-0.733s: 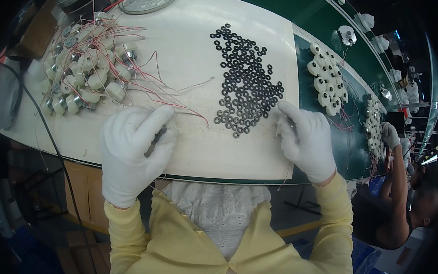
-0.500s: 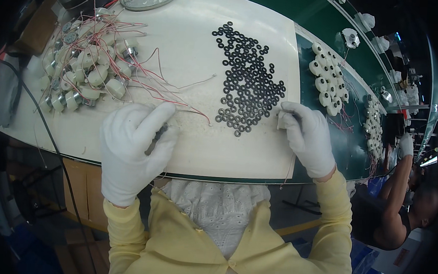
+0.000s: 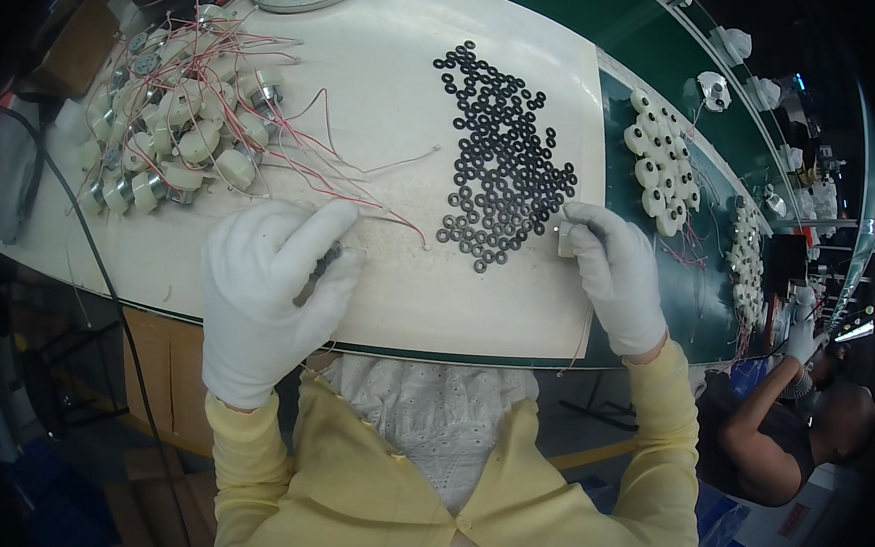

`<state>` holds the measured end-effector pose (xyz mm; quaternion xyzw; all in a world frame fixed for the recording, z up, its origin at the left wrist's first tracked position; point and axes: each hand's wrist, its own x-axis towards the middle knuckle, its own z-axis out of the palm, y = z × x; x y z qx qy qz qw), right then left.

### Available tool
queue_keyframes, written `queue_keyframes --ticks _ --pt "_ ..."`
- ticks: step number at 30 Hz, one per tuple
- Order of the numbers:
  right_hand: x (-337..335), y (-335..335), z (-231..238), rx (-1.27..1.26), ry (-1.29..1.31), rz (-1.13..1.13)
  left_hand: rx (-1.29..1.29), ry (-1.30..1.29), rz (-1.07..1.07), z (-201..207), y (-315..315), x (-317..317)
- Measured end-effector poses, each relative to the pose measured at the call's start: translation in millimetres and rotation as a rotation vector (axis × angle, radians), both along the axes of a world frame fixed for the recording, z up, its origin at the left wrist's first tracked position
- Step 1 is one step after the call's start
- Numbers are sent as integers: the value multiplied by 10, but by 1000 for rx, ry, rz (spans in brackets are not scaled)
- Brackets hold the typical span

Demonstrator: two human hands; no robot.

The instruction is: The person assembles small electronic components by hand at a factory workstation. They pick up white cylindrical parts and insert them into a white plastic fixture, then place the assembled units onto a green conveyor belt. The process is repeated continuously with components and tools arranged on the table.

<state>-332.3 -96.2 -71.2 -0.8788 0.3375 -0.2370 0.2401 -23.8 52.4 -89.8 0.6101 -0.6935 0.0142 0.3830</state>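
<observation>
Sliding leftward since a moment ago, the white-gloved right hand now pinches a small white motor-like part at the edge of the scattered black rubber rings.
On the cream work mat, the white-gloved left hand curls closed around a small dark part, beside piled white motors with red wires.

This is a factory assembly line. A white counter carries a heap of small wired motors and a spread of black rubber rings; a green conveyor belt carries more motors past another seated worker.
</observation>
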Motion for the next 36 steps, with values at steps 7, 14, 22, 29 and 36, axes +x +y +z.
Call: queue_keyframes --ticks 7,14,22,29,36 --pt "15 81 102 -95 147 52 2 4 9 11 -5 -7" --pt "-6 55 0 -81 91 82 44 5 13 6 22 -3" --pt "6 68 -31 -198 199 48 33 16 21 5 24 -23" --pt "84 158 151 -268 345 46 31 9 9 7 9 -14" --pt "-50 323 381 -350 581 158 -76 -15 23 -6 -43 -18"
